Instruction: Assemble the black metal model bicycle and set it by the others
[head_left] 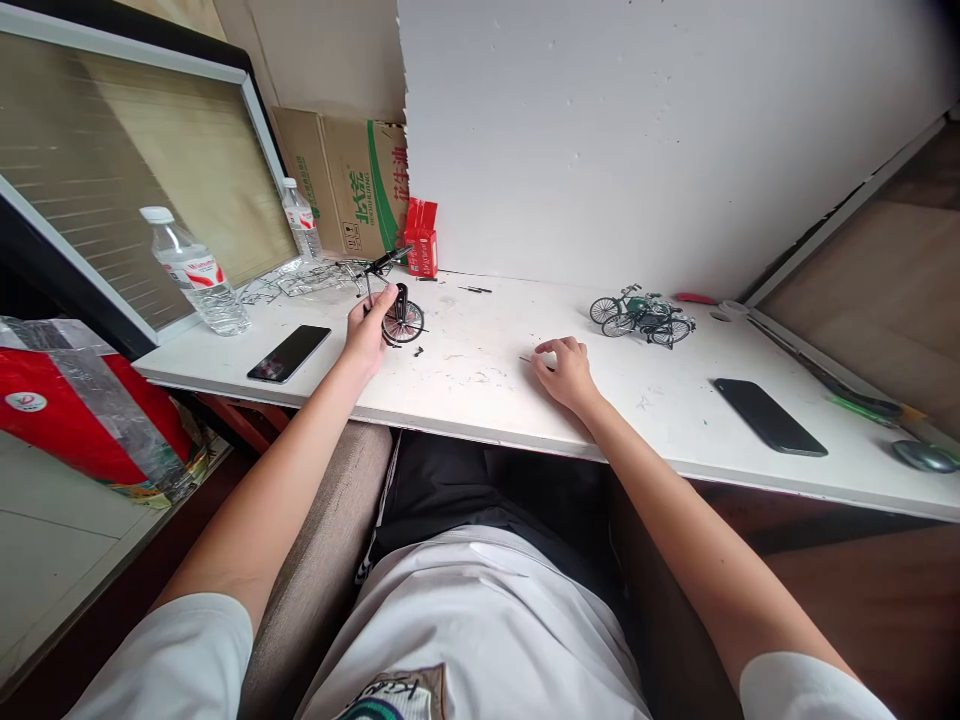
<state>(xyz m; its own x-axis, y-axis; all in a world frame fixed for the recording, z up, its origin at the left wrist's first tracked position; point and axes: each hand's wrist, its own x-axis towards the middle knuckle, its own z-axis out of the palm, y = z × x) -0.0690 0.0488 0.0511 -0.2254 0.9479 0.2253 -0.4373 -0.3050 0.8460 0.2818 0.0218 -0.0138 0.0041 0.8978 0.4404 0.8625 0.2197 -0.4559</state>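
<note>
My left hand [366,328] is closed around a black model bicycle [405,322], held tilted above the left part of the white table. Its spoked wheel points right, and my fingers hide part of the frame. My right hand [564,370] rests on the table near the middle, thumb and forefinger pinched at a small thin dark rod [524,358]. Only the rod's tip shows clearly. A tiny black part [418,351] lies under the model's wheel. Further right stand finished-looking model bicycles, a green one [611,305] and a black one [660,325], close together.
Wire-like model parts [315,278] lie behind my left hand, beside a red box [422,240]. Thin black pieces [475,289] lie further back. Water bottles [201,285] and a phone [291,354] are left; another phone [769,416] and a mouse [926,456] are right.
</note>
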